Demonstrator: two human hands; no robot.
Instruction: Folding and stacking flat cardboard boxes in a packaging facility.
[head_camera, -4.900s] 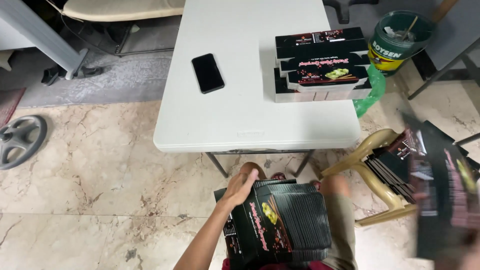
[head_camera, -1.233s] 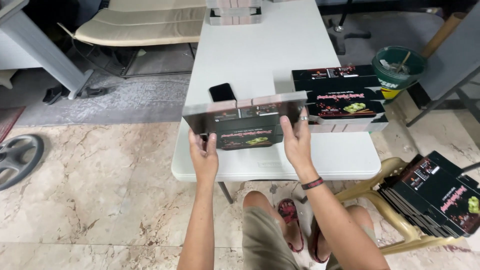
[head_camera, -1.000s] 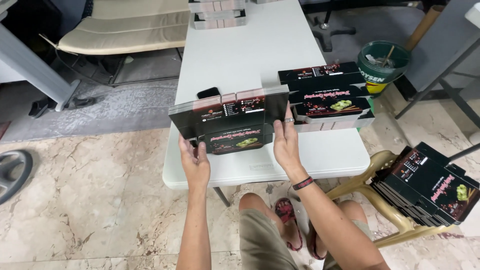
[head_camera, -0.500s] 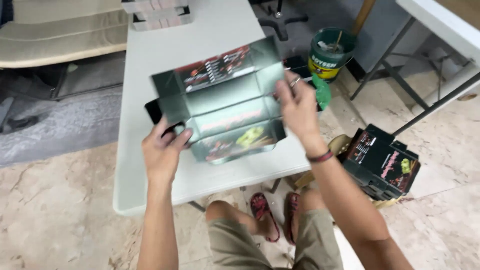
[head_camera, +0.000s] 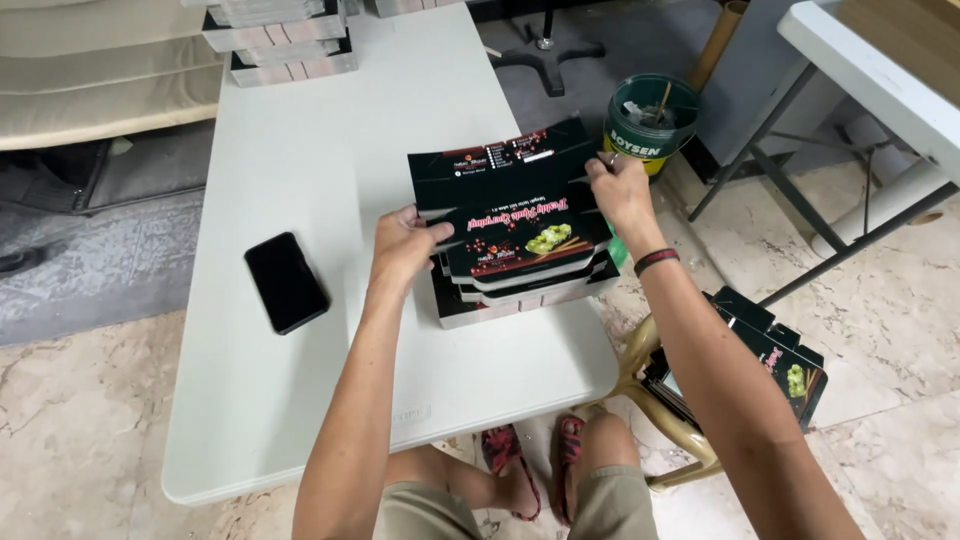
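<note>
Marble floor surrounds a white desk (head_camera: 300, 420). Both hands clamp one black box: left hand (head_camera: 405, 243) on its left edge, right hand (head_camera: 620, 190) on its far right corner, over the stack (head_camera: 525, 285) at the desk's right edge. Set askew, the stack could topple off toward the bucket (head_camera: 652, 120). A phone (head_camera: 286, 282) lies well apart.

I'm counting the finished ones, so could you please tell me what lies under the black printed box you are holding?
Under the black printed box sits a stack of similar folded boxes on the white table. Only their edges show; their tops and exact number are covered.
</note>
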